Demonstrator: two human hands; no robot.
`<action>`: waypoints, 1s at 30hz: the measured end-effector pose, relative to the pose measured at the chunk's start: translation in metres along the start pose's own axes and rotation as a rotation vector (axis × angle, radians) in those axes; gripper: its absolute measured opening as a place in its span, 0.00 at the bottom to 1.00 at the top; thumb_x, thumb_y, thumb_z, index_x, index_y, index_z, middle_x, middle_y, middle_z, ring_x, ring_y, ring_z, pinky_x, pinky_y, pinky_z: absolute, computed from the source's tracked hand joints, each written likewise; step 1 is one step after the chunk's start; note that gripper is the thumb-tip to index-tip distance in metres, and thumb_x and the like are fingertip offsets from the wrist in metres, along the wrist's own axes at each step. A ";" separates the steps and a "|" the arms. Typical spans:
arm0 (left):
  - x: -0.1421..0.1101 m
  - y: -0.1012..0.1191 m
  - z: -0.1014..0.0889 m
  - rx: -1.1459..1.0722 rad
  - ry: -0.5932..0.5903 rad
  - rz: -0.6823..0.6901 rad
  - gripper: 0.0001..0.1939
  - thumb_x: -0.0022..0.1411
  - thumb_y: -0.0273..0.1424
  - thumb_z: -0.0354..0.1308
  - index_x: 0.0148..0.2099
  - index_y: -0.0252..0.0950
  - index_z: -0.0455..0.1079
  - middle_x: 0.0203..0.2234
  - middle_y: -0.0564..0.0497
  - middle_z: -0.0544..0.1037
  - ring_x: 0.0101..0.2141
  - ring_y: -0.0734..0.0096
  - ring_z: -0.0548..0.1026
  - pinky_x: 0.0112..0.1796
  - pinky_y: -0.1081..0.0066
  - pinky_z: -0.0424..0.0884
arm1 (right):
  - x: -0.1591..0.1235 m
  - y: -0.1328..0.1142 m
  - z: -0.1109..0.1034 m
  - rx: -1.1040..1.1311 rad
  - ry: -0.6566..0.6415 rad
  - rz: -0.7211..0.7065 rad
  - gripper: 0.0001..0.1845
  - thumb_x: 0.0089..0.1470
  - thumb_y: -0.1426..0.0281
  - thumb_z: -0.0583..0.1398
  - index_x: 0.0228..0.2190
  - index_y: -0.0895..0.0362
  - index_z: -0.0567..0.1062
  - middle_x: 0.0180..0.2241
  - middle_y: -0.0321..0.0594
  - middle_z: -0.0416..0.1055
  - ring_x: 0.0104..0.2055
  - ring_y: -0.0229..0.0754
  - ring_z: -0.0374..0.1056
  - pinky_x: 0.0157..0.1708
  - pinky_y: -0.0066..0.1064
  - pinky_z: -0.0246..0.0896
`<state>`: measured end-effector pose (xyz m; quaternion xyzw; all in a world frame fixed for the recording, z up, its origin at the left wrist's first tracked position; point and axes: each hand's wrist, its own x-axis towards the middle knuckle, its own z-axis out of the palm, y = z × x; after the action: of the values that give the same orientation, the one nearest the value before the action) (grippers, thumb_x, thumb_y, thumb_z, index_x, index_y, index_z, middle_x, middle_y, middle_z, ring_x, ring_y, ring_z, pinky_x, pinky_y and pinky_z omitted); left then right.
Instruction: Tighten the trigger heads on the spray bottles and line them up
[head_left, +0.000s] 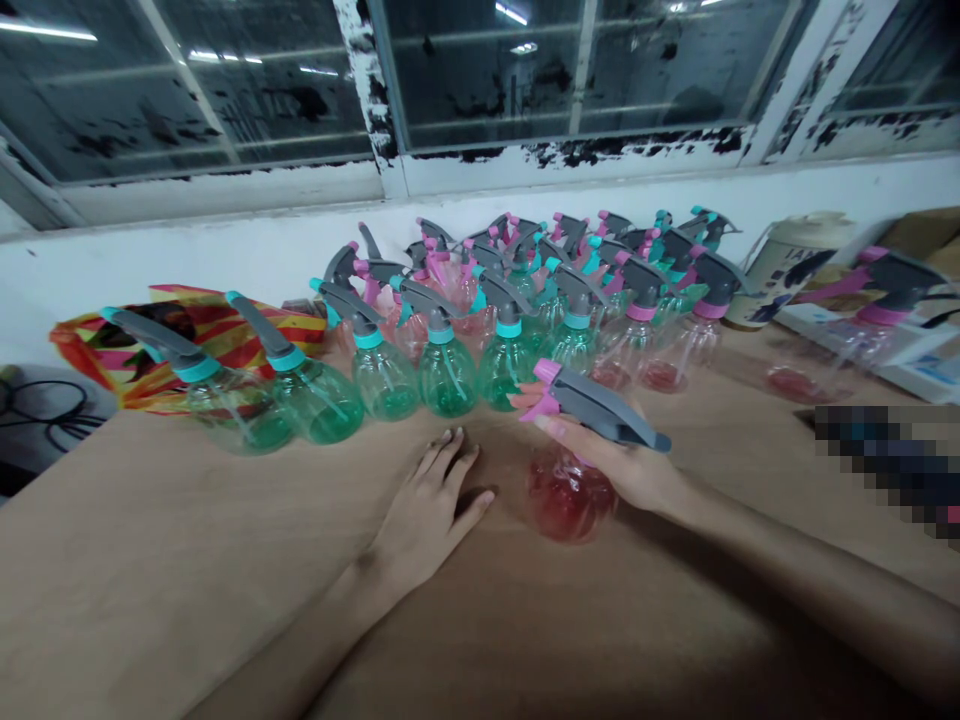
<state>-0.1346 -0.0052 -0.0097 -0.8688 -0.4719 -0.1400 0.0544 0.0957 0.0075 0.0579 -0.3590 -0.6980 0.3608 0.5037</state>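
Note:
A spray bottle [571, 500] with a clear, reddish body and a grey and pink trigger head is gripped at its neck by my right hand [626, 465]. Its nozzle points to the left. My left hand [424, 515] lies flat on the wooden table [360, 640], fingers apart, to the left of that bottle and not touching it. Just beyond my hands stands a row of green spray bottles with turquoise collars, among them one green bottle [448, 375] straight ahead of my left fingertips.
Many more pink and green spray bottles [517, 240] crowd the back by the wall. At left are a red and yellow bag [127, 385] and black cables [56, 410]. A printed cup [787, 265], a pink-collared bottle [862, 345] and a blurred-out dark object [885, 455] are at right.

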 end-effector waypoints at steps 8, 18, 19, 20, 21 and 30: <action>0.000 0.000 0.001 0.010 0.013 0.001 0.26 0.69 0.45 0.45 0.59 0.31 0.62 0.60 0.39 0.63 0.59 0.53 0.60 0.57 0.54 0.59 | 0.000 0.000 0.000 -0.027 -0.016 0.004 0.09 0.54 0.61 0.61 0.34 0.52 0.76 0.31 0.37 0.76 0.35 0.43 0.72 0.41 0.39 0.68; 0.000 -0.001 0.000 -0.026 0.001 -0.006 0.26 0.69 0.45 0.45 0.60 0.31 0.62 0.60 0.39 0.63 0.60 0.53 0.59 0.57 0.53 0.58 | 0.001 0.001 0.002 0.063 -0.026 -0.005 0.10 0.54 0.63 0.61 0.39 0.51 0.76 0.41 0.37 0.77 0.46 0.44 0.72 0.50 0.40 0.65; 0.000 -0.001 0.000 -0.027 0.004 -0.009 0.26 0.69 0.45 0.45 0.60 0.32 0.61 0.60 0.39 0.63 0.60 0.53 0.59 0.57 0.53 0.58 | 0.001 0.001 0.002 0.056 -0.028 -0.008 0.10 0.54 0.64 0.61 0.39 0.51 0.76 0.41 0.37 0.77 0.46 0.44 0.72 0.49 0.40 0.66; 0.000 -0.001 0.000 -0.026 0.006 -0.012 0.26 0.69 0.45 0.45 0.60 0.33 0.61 0.60 0.40 0.63 0.60 0.53 0.59 0.57 0.53 0.58 | 0.001 0.001 0.001 0.047 -0.031 -0.007 0.09 0.54 0.64 0.61 0.38 0.51 0.76 0.41 0.36 0.77 0.45 0.44 0.72 0.48 0.39 0.66; 0.000 -0.001 0.000 -0.024 0.007 -0.013 0.26 0.69 0.45 0.45 0.60 0.34 0.61 0.60 0.41 0.63 0.60 0.53 0.59 0.57 0.53 0.58 | 0.001 0.001 0.001 0.033 -0.035 -0.001 0.08 0.54 0.64 0.61 0.37 0.51 0.76 0.40 0.36 0.77 0.44 0.44 0.73 0.46 0.39 0.67; 0.000 0.000 -0.001 -0.002 -0.004 -0.006 0.26 0.69 0.45 0.45 0.60 0.31 0.62 0.60 0.39 0.62 0.60 0.53 0.59 0.57 0.53 0.58 | 0.002 0.002 0.001 -0.047 0.042 0.076 0.12 0.52 0.58 0.61 0.28 0.54 0.74 0.24 0.36 0.73 0.24 0.40 0.69 0.21 0.31 0.62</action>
<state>-0.1347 -0.0057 -0.0093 -0.8677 -0.4745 -0.1388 0.0524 0.0941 0.0098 0.0569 -0.4044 -0.6814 0.3556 0.4957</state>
